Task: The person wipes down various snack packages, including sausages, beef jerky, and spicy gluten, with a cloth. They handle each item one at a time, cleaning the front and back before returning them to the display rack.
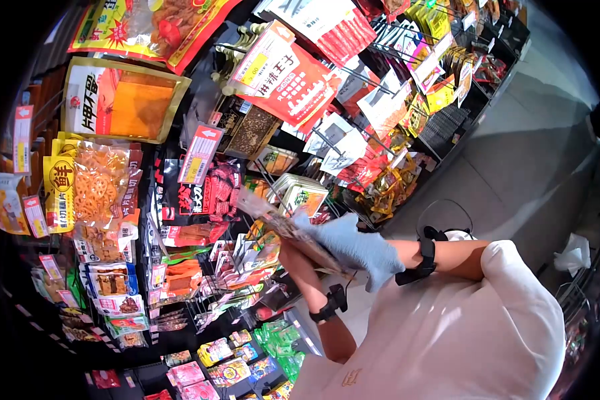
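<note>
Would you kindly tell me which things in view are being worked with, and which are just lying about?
In use:
- narrow package, held in the left hand
- blue cloth, against the package, at the end of the right arm

Just there:
- hanging snack packets
- price labels
- green packets, lower down
- crumpled white item

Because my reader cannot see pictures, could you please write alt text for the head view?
A person's left hand holds a partly transparent packet, while a blue cloth beside it hides the right hand. Ahead are racks crowded with colourful hanging snack packs and price tags; grey floor shows beyond.
</note>
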Motion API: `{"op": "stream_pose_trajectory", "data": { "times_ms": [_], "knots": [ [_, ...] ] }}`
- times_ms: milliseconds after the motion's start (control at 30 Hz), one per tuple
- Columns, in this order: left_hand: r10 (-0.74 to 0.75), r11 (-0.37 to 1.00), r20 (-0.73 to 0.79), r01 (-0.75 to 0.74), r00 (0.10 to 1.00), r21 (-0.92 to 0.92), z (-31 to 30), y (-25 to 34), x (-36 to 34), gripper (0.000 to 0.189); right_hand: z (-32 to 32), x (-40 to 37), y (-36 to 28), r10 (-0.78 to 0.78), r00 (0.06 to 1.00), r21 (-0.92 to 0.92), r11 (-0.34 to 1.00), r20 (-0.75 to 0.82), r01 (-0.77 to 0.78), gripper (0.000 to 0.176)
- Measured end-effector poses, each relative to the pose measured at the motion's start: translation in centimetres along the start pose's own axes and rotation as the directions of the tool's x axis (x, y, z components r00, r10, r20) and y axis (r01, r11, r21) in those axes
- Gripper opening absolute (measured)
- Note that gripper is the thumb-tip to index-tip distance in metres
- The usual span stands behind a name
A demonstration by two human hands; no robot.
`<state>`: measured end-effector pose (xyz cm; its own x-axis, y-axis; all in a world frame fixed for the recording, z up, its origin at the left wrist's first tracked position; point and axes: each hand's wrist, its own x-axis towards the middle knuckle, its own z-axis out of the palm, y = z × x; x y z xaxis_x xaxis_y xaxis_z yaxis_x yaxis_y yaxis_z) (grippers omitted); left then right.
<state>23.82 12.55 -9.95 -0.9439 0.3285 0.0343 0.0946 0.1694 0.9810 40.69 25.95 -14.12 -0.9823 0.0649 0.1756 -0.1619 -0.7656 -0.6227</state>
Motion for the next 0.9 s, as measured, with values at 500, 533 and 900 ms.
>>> {"op": "stream_pose_trajectory", "data": {
  "times_ms": [500,533,900],
  "knots": [
    [0.325,0.941,0.014,-0.325,0.945,0.090,3.8,5.8,-7.5,0.023,5.6,2.8,0.6,-0.504,0.854,-0.916,0.267,0.131,0.298,0.047],
    [0.494,0.828,0.023,-0.478,0.869,0.293,4.0,4.9,-6.8,0.029,5.0,3.8,2.6,-0.499,0.866,-0.604,0.697,-0.022,0.386,0.046],
    [0.207,0.978,-0.202,-0.206,0.957,0.028,2.3,7.0,-8.2,0.036,5.9,4.6,-0.1,-0.445,0.805,-0.920,-0.192,0.393,0.343,0.046]
  ]
}}
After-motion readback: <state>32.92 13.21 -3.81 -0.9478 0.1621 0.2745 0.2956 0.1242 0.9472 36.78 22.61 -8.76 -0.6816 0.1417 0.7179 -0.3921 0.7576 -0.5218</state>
